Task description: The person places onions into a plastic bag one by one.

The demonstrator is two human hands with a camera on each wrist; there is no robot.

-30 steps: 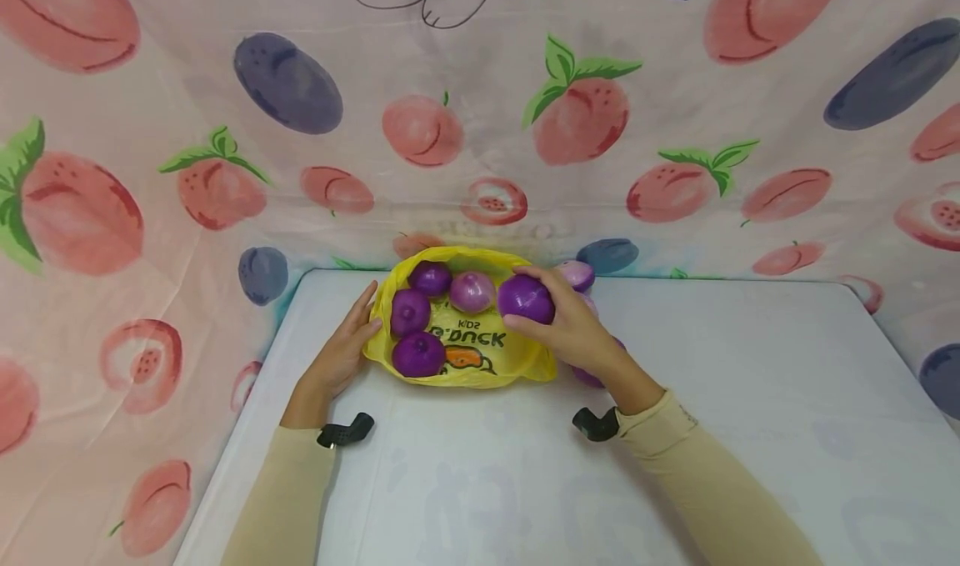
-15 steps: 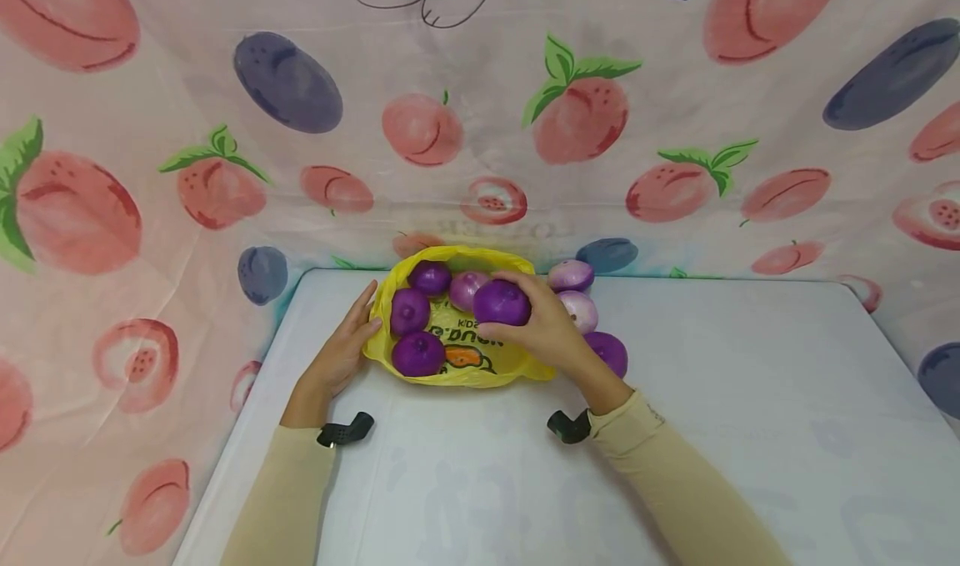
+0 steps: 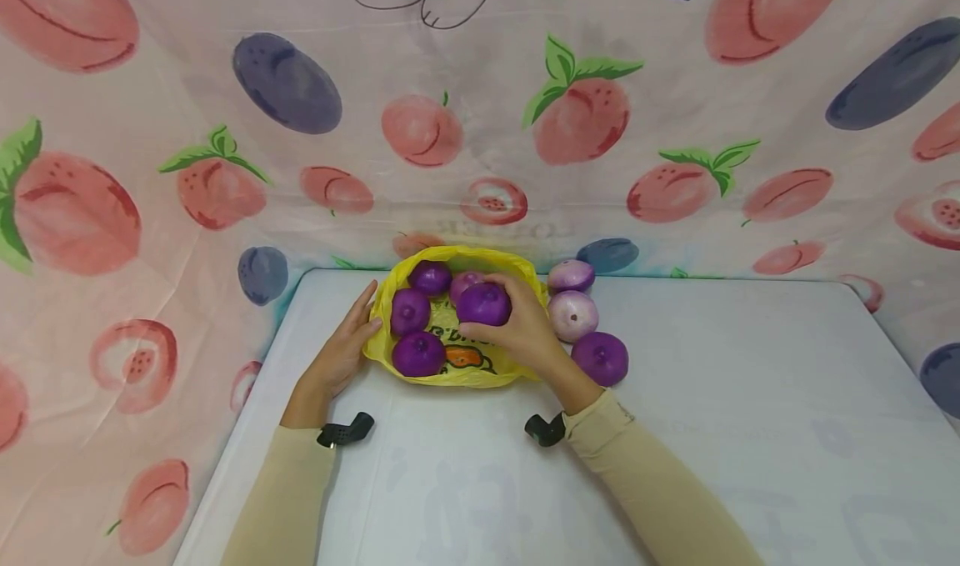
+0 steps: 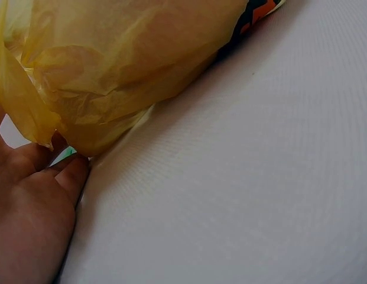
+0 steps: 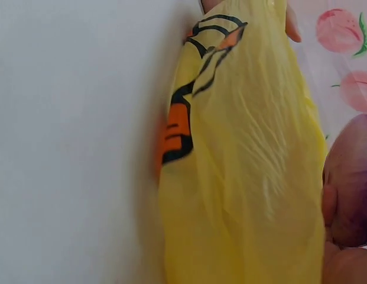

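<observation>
Fruit-print cloth backdrop, white worktop [image 3: 675, 433]. Right hand [image 3: 525, 333] clamped on purple onion [image 3: 483, 303] over yellow bag [image 3: 480, 370]. Left hand [image 3: 341, 349] flat, fingers straight, against bag edge. Onion likely firm, smooth, slippery; grip round its middle. Bag thin, floppy.

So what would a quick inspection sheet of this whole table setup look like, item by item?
Surface: pale table, flat, bare toward the near side.
Job's things: yellow bag lying open at the table's far edge, with purple onions on it: one at the back, one at the left, one at the front, and a paler one partly hidden.
Clutter: three onions on the table to the right of the bag: two pale, one dark purple.
Hands: left hand rests against the bag's left edge; right hand grips a purple onion over the bag.
Cables: nothing seen.
Surroundings: fruit-print cloth behind and to both sides.
</observation>
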